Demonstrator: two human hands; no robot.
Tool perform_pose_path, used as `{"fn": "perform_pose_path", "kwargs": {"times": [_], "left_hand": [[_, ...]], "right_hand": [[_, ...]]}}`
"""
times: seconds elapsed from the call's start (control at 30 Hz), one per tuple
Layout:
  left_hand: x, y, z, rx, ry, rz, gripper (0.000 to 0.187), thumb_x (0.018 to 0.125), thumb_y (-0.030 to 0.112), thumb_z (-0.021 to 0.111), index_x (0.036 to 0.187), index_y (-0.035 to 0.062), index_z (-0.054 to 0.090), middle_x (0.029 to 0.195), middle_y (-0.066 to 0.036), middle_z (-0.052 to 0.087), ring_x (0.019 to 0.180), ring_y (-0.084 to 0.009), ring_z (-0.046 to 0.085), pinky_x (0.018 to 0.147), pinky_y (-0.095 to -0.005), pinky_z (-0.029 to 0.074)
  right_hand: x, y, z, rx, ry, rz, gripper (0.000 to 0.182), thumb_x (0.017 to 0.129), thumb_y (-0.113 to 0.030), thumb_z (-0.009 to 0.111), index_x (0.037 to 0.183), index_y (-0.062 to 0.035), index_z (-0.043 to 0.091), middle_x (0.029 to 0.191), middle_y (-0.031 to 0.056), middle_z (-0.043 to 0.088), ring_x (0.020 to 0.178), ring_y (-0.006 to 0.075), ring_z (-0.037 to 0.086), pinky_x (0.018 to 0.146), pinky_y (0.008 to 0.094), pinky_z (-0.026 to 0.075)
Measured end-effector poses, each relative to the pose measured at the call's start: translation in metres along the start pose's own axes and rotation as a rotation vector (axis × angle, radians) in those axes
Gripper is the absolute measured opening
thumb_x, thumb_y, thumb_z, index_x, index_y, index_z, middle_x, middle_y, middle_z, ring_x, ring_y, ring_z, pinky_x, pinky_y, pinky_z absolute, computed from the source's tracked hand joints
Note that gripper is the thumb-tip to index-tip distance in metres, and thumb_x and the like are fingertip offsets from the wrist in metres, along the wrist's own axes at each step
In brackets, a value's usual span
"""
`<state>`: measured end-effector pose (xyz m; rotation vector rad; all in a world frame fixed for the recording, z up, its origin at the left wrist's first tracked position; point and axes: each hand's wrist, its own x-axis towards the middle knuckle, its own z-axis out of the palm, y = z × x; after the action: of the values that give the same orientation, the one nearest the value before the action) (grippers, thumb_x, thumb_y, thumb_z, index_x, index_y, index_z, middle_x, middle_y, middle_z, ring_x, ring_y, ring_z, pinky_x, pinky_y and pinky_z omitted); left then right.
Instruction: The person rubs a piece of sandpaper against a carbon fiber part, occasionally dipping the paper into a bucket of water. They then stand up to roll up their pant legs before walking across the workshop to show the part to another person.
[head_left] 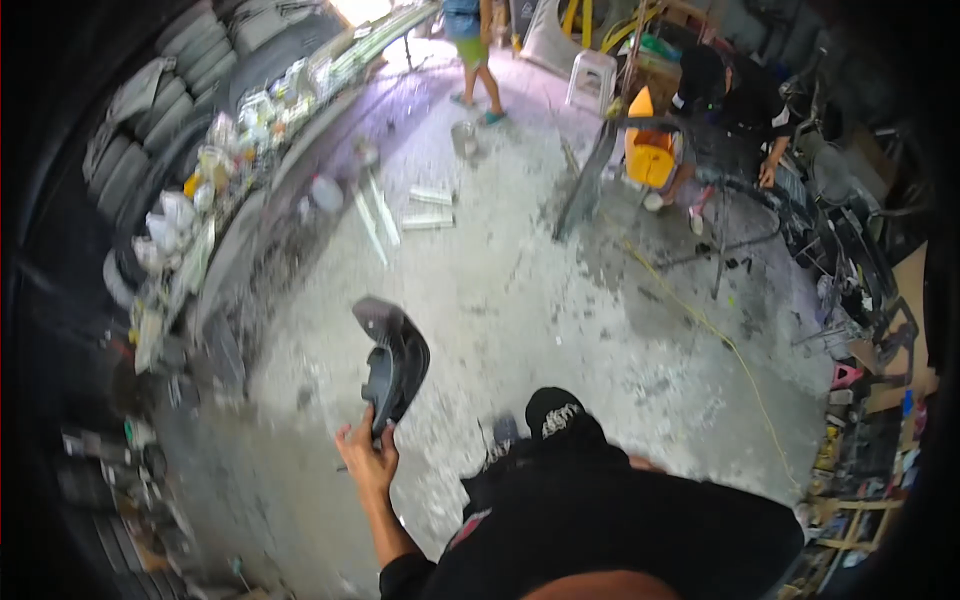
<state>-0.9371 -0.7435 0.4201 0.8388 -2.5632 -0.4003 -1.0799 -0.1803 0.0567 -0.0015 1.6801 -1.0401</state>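
My left hand (pixel 368 458) is stretched out over the floor with its fingers closed around the lower end of a dark, curved plastic part (pixel 412 358). The part stands up from the grip; its wide top bends over to the left, and a smaller black piece (pixel 378 378) sits on its inner side. My right hand does not show; my black shirt (pixel 620 520) fills the lower middle of the view.
White strips (pixel 428 221) and a clear plastic jug (pixel 327 194) lie on the concrete floor (pixel 520 300). A yellow cord (pixel 715 330) runs along the right. A person (pixel 730 110) works beside dark frame parts; another person (pixel 470 50) stands farther back. Stacked tyres (pixel 165 105) line the left.
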Motion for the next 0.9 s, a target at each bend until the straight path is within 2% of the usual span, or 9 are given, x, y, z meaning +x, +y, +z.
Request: {"fn": "perform_pose_path", "kwargs": {"times": [0.17,0.37,0.47,0.5,0.53,0.57,0.73,0.83,0.9], "left_hand": [[0.171,-0.014,0.064,-0.049,-0.007,0.093,0.043,0.085,0.018,0.069,0.123,-0.0001,0.062,0.067,-0.014,0.067,0.065,-0.0278,0.060,0.098,-0.0404,0.035],[0.335,-0.003,0.130,-0.111,-0.052,0.063,0.045,0.087,0.021,0.069,0.126,0.0004,0.059,0.072,-0.014,0.069,0.070,-0.0279,0.061,0.098,-0.0402,0.035],[0.409,-0.002,0.153,-0.141,-0.021,0.141,0.046,0.087,0.022,0.069,0.127,0.0012,0.058,0.075,-0.013,0.070,0.074,-0.0264,0.064,0.096,-0.0407,0.035],[0.435,-0.001,0.162,-0.128,-0.043,0.125,0.046,0.087,0.022,0.069,0.127,0.0018,0.058,0.075,-0.011,0.070,0.075,-0.0258,0.064,0.096,-0.0408,0.036],[0.459,0.001,0.171,-0.121,-0.060,0.110,0.046,0.087,0.022,0.069,0.127,0.0023,0.058,0.076,-0.010,0.071,0.075,-0.0253,0.065,0.095,-0.0409,0.036],[0.482,0.002,0.177,-0.103,-0.077,0.099,0.047,0.087,0.022,0.069,0.128,0.0028,0.058,0.076,-0.009,0.070,0.075,-0.0250,0.064,0.095,-0.0408,0.036],[0.594,0.002,0.224,-0.116,-0.085,0.124,0.046,0.086,0.020,0.069,0.127,0.0038,0.058,0.076,-0.008,0.070,0.074,-0.0248,0.064,0.094,-0.0414,0.037],[0.654,-0.003,0.258,-0.122,-0.109,0.116,0.047,0.084,0.019,0.070,0.128,0.0056,0.058,0.077,-0.009,0.070,0.074,-0.0258,0.064,0.094,-0.0417,0.037],[0.694,-0.011,0.291,-0.136,0.010,0.180,0.048,0.083,0.017,0.070,0.129,0.0066,0.058,0.078,-0.009,0.071,0.074,-0.0268,0.063,0.096,-0.0420,0.037]], "right_hand": [[-0.025,-0.020,0.023,-0.233,0.245,0.268,0.038,0.092,-0.025,0.054,0.124,-0.0059,0.059,0.131,0.0141,0.056,0.121,0.0289,0.053,0.103,0.0435,0.039],[0.101,-0.115,-0.064,-0.497,0.386,0.288,0.030,0.091,-0.026,0.054,0.109,-0.0049,0.066,0.115,0.0153,0.064,0.109,0.0319,0.060,0.092,0.0466,0.046],[0.206,-0.236,-0.171,-0.846,0.542,0.196,0.029,0.090,-0.026,0.055,0.101,-0.0044,0.070,0.107,0.0159,0.068,0.103,0.0334,0.063,0.086,0.0481,0.050],[0.227,-0.301,-0.201,-0.777,0.694,0.123,0.029,0.089,-0.026,0.055,0.098,-0.0043,0.071,0.104,0.0161,0.069,0.101,0.0339,0.065,0.084,0.0486,0.051],[0.234,-0.369,-0.222,-0.469,0.862,-0.249,0.030,0.088,-0.029,0.060,0.104,-0.0045,0.069,0.095,0.0147,0.070,0.085,0.0323,0.067,0.075,0.0453,0.052],[0.222,-0.471,-0.225,-0.214,0.933,-0.341,0.029,0.094,-0.026,0.061,0.108,-0.0013,0.067,0.091,0.0155,0.068,0.087,0.0257,0.066,0.079,0.0367,0.051],[0.268,-0.680,-0.263,-0.115,0.863,-0.635,0.034,0.092,-0.022,0.065,0.122,-0.0053,0.063,0.092,0.0055,0.070,0.085,0.0139,0.064,0.076,0.0298,0.051],[0.332,-0.680,-0.266,-0.117,0.736,-0.625,0.037,0.093,-0.024,0.065,0.125,-0.0055,0.063,0.100,0.0039,0.070,0.084,0.0128,0.062,0.075,0.0288,0.050],[0.374,-0.641,-0.252,0.147,0.429,-0.362,0.036,0.093,-0.023,0.065,0.126,-0.0094,0.065,0.115,0.0042,0.067,0.098,0.0142,0.060,0.084,0.0305,0.050]]}}
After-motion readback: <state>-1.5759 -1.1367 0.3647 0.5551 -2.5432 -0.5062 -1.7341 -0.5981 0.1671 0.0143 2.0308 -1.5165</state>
